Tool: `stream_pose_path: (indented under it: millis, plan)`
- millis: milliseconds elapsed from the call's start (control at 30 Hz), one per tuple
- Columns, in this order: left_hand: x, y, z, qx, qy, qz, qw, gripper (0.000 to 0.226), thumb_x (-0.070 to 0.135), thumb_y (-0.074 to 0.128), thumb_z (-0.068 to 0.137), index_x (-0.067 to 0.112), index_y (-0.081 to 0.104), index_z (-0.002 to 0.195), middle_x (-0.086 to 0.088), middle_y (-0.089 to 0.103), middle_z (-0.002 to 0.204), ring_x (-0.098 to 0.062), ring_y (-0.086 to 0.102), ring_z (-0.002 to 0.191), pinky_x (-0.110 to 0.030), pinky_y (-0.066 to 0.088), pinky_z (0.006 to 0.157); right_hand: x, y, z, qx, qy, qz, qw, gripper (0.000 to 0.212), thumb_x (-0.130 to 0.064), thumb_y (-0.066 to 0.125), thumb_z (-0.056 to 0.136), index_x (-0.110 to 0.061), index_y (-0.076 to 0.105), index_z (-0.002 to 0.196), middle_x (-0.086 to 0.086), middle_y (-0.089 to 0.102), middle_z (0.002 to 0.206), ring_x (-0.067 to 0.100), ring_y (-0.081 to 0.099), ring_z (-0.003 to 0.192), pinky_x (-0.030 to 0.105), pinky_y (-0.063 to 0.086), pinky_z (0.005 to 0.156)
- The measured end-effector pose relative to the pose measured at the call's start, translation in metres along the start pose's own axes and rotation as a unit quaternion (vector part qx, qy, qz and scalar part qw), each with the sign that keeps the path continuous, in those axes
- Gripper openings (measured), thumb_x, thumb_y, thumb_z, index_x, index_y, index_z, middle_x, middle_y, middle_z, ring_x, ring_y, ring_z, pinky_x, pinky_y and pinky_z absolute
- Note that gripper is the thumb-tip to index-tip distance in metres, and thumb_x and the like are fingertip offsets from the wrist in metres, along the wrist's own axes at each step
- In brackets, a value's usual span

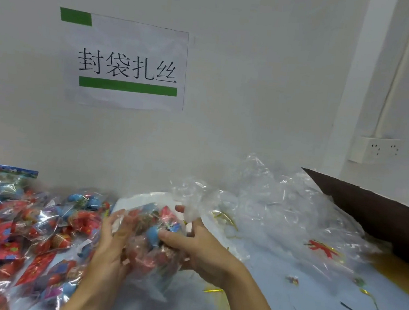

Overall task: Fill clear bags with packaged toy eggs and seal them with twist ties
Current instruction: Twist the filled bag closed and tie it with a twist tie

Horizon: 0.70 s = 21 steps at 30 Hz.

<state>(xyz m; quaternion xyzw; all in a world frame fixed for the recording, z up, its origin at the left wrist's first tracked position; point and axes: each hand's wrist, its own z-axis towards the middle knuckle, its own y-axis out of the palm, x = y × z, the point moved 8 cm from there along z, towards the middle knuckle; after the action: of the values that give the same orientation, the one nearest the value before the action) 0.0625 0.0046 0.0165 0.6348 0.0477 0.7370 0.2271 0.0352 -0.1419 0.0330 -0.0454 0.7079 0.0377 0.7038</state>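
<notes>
Both hands cradle a crinkled clear plastic bag (pixel 152 233) stuffed with red and blue packaged toy eggs, held above the pale blue table (pixel 295 307). Left hand (pixel 113 236) curls its fingers round the bag's side, palm inward; right hand (pixel 197 249) grips the opposite side, thumb near the loose neck. Best now to gather that neck tight before reaching for a gold twist tie (pixel 212 290) lying just beside, or eggs may spill
</notes>
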Motion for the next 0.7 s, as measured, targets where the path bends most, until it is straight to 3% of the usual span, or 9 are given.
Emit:
stream_pose_path:
  millis: [100, 233, 300, 367, 467, 500, 567, 633, 700]
  plan:
    - [-0.002, 0.002, 0.000, 0.003, 0.009, 0.050, 0.999, 0.053, 0.069, 0.045, 0.082, 0.047, 0.046, 0.131, 0.002, 0.064, 0.129, -0.022, 0.064, 0.116, -0.044, 0.056, 0.082, -0.002, -0.027, -0.003, 0.034, 0.020, 0.073, 0.997, 0.046, -0.033, 0.078, 0.083, -0.016, 0.058, 0.121, 0.003, 0.068, 0.093, 0.020, 0.057, 0.075, 0.030, 0.054, 0.061]
    - [-0.005, 0.006, 0.001, 0.019, -0.013, 0.092, 0.996, 0.044, 0.060, 0.038, 0.083, 0.045, 0.045, 0.123, 0.001, 0.063, 0.118, -0.025, 0.060, 0.111, -0.047, 0.050, 0.081, -0.018, -0.075, -0.008, 0.140, 0.010, 0.162, 0.977, 0.027, -0.033, 0.068, 0.092, -0.015, 0.068, 0.112, 0.002, 0.073, 0.090, 0.018, 0.067, 0.079, 0.032, 0.058, 0.067]
    - [-0.007, 0.004, 0.003, 0.044, -0.023, 0.096, 0.994, 0.030, 0.050, 0.036, 0.094, 0.038, 0.048, 0.119, -0.005, 0.064, 0.116, -0.029, 0.060, 0.106, -0.049, 0.049, 0.082, -0.045, -0.109, -0.012, 0.215, -0.037, 0.272, 0.937, 0.033, -0.035, 0.066, 0.093, -0.015, 0.068, 0.119, 0.004, 0.076, 0.102, 0.020, 0.069, 0.090, 0.039, 0.058, 0.078]
    - [-0.008, 0.000, 0.006, 0.063, -0.028, 0.093, 0.993, 0.025, 0.041, 0.035, 0.101, 0.032, 0.047, 0.121, -0.009, 0.065, 0.114, -0.033, 0.059, 0.104, -0.049, 0.048, 0.083, -0.087, -0.154, -0.022, 0.284, -0.139, 0.355, 0.880, 0.041, -0.039, 0.058, 0.098, -0.015, 0.062, 0.132, 0.010, 0.069, 0.124, 0.025, 0.066, 0.108, 0.045, 0.051, 0.097]
    - [-0.005, 0.003, 0.010, 0.077, -0.045, 0.099, 0.991, 0.022, 0.031, 0.036, 0.104, 0.026, 0.046, 0.123, -0.011, 0.064, 0.111, -0.036, 0.057, 0.103, -0.047, 0.045, 0.080, -0.141, -0.213, -0.052, 0.359, -0.245, 0.360, 0.826, 0.050, -0.042, 0.052, 0.102, -0.011, 0.049, 0.141, 0.020, 0.044, 0.151, 0.036, 0.041, 0.142, 0.051, 0.030, 0.119]
    - [-0.006, 0.003, 0.011, 0.080, -0.046, 0.109, 0.990, 0.020, 0.025, 0.037, 0.105, 0.024, 0.046, 0.123, -0.012, 0.063, 0.110, -0.037, 0.058, 0.102, -0.045, 0.045, 0.079, -0.145, -0.222, -0.059, 0.380, -0.242, 0.341, 0.825, 0.053, -0.039, 0.053, 0.102, -0.011, 0.043, 0.145, 0.021, 0.036, 0.156, 0.039, 0.035, 0.145, 0.051, 0.030, 0.119]
    - [-0.003, 0.005, 0.008, 0.067, -0.040, 0.161, 0.984, 0.016, 0.014, 0.041, 0.105, 0.015, 0.051, 0.117, -0.012, 0.067, 0.105, -0.039, 0.063, 0.093, -0.042, 0.047, 0.075, -0.133, -0.220, -0.063, 0.407, -0.199, 0.267, 0.851, 0.048, -0.027, 0.051, 0.103, -0.014, 0.041, 0.147, 0.020, 0.044, 0.150, 0.037, 0.052, 0.131, 0.043, 0.046, 0.103]
    - [-0.003, 0.012, 0.004, 0.011, -0.025, 0.256, 0.966, 0.012, 0.007, 0.050, 0.101, 0.010, 0.059, 0.106, -0.008, 0.074, 0.088, -0.031, 0.070, 0.079, -0.036, 0.052, 0.067, -0.107, -0.191, -0.051, 0.372, -0.143, 0.151, 0.905, 0.035, -0.017, 0.052, 0.101, -0.016, 0.054, 0.136, 0.014, 0.069, 0.122, 0.027, 0.070, 0.100, 0.035, 0.050, 0.082]
    - [-0.004, 0.017, -0.005, -0.047, 0.008, 0.368, 0.929, 0.011, 0.003, 0.059, 0.095, 0.011, 0.066, 0.093, -0.004, 0.075, 0.074, -0.019, 0.072, 0.069, -0.026, 0.055, 0.062, -0.064, -0.146, -0.033, 0.299, -0.049, 0.012, 0.953, 0.025, -0.014, 0.053, 0.098, -0.018, 0.065, 0.121, 0.007, 0.078, 0.099, 0.019, 0.074, 0.080, 0.030, 0.049, 0.071]
